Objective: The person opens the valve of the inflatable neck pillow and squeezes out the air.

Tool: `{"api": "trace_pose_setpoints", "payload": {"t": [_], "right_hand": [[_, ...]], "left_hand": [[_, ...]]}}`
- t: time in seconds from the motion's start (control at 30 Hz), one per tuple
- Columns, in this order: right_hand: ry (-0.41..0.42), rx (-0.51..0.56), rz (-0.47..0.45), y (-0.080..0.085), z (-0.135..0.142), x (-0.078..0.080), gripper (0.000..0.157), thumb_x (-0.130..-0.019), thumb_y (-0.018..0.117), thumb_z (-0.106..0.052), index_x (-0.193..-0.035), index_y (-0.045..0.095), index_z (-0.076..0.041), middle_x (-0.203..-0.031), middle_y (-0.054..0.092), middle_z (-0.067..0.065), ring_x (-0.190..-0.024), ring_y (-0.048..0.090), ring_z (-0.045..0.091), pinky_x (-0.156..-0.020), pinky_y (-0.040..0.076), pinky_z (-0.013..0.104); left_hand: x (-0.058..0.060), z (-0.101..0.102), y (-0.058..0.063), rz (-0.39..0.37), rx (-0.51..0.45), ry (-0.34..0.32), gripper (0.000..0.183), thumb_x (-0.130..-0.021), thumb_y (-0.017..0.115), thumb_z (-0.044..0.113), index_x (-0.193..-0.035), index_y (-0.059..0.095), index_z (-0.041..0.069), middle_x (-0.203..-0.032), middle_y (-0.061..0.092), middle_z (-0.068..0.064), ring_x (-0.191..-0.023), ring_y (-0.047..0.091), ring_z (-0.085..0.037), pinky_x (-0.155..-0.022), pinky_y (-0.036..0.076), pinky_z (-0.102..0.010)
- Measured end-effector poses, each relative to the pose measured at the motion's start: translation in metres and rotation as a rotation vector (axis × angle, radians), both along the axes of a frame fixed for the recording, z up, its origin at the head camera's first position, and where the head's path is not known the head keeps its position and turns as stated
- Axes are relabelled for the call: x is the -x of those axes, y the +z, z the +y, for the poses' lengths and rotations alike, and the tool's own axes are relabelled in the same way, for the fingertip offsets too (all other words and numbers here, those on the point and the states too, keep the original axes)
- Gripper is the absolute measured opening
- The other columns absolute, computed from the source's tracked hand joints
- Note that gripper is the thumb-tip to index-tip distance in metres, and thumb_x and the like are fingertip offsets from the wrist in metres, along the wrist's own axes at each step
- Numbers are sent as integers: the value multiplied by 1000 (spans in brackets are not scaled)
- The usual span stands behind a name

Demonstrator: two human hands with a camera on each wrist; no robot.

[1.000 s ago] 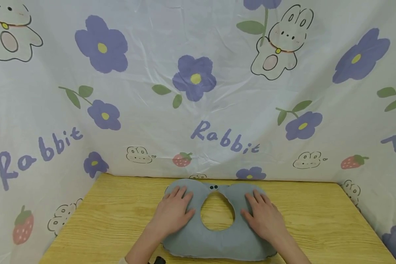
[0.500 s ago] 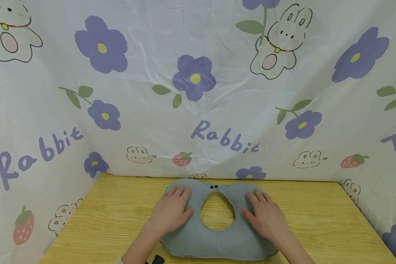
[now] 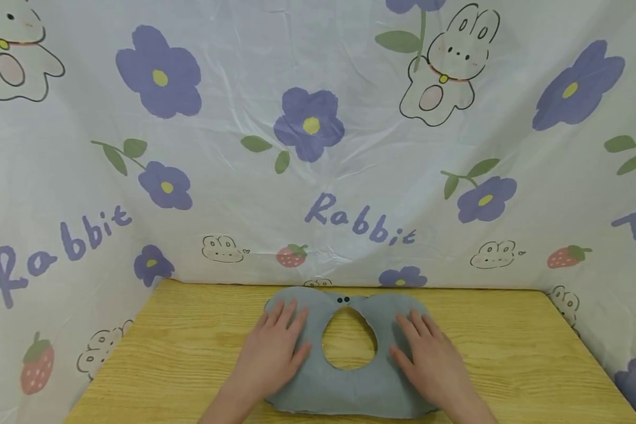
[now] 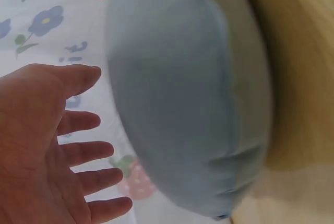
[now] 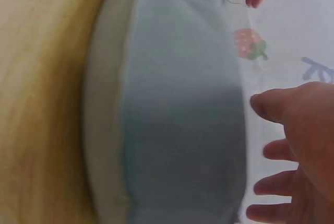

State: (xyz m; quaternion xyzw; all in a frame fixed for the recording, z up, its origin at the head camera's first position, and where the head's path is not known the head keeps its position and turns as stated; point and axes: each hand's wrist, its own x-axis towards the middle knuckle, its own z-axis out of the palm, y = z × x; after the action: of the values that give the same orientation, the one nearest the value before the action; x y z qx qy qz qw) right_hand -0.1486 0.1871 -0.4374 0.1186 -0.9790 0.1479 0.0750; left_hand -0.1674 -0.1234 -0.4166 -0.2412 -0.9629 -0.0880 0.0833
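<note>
A puffed-up grey-blue neck pillow [image 3: 350, 391] lies on the table, its round opening in the middle and two dark snaps between its lobes at the far end. Over its left lobe is my left hand [image 3: 272, 347], fingers spread and pointing away from me. My right hand [image 3: 431, 356] hovers likewise over the right lobe. Both wrist views show a gap between palm and cloth: the left fingers [image 4: 88, 151] and the right fingers [image 5: 276, 182] stand off the pillow's top. Its paler underside [image 5: 107, 109] meets the wood.
The wooden table [image 3: 191, 341] extends to both sides of the pillow. A white curtain [image 3: 233, 194] printed with purple flowers, rabbits and strawberries hangs behind the table and along its left and right edges.
Both hands have drawn back slightly toward me and lifted off the pillow. The dark object by the left forearm has gone out of sight. The pillow stays in place.
</note>
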Motion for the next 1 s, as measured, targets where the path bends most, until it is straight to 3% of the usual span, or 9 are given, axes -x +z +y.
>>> {"api": "trace_pose_setpoints", "payload": {"t": [0.17, 0.4, 1.0], "right_hand": [[-21, 20, -46, -10, -3, -2, 65, -100, 67, -40, -152, 49, -5, -153, 43, 28, -137, 41, 53, -101, 40, 70], [-33, -1, -64, -18, -4, -1, 62, -100, 67, -40, -147, 54, -1, -152, 44, 29, -138, 41, 51, -103, 39, 69], [-59, 3, -129, -20, -5, 0, 62, -101, 64, -43, -147, 53, -3, -154, 42, 27, -139, 40, 50, -103, 37, 70]], "left_hand": [[0, -3, -12, -69, -23, 8, 58, -102, 64, 40, -149, 55, 8, -154, 46, -19, -143, 39, -45, -109, 39, -63], [2, -6, -23, -99, -42, -2, 54, -103, 62, 39, -145, 58, 7, -153, 47, -21, -142, 40, -46, -108, 40, -64], [3, -5, -27, -132, -51, -9, 51, -103, 62, 36, -145, 58, 8, -153, 46, -21, -142, 40, -47, -107, 40, -64]]}}
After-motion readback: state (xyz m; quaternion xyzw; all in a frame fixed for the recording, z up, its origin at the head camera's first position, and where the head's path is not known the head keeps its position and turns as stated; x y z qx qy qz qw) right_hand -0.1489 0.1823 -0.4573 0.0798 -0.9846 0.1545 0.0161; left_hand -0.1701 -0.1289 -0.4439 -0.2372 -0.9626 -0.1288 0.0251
